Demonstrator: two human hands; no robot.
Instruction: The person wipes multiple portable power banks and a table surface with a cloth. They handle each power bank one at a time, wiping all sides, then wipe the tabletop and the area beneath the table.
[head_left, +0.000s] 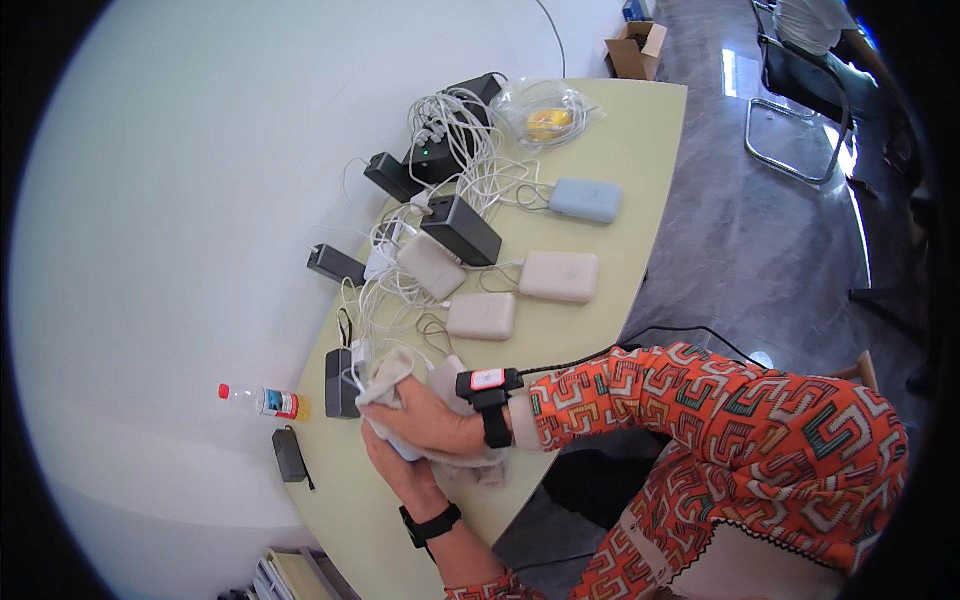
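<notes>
A beige cloth (394, 367) is bunched under my right hand (439, 424), whose fingers press it onto a light blue device (405, 450). From below, my left hand (394, 469) grips that device, mostly hidden by the cloth and my fingers. A white cable runs up by the cloth. Beside my right wrist, a pale power bank (448, 375) is partly covered. Above lie a pale pink power bank (481, 316), a second pale pink power bank (559, 277) and a light blue power bank (586, 200), each with a cable plugged in.
Tangled white cables (480, 161) spread around a black charging unit (435, 157) and a black box-shaped device (461, 230). Black power adapters (343, 384) and a plastic bottle (279, 403) line the wall side. A bagged yellow item (549, 124) lies at the top. A person (814, 26) sits beyond.
</notes>
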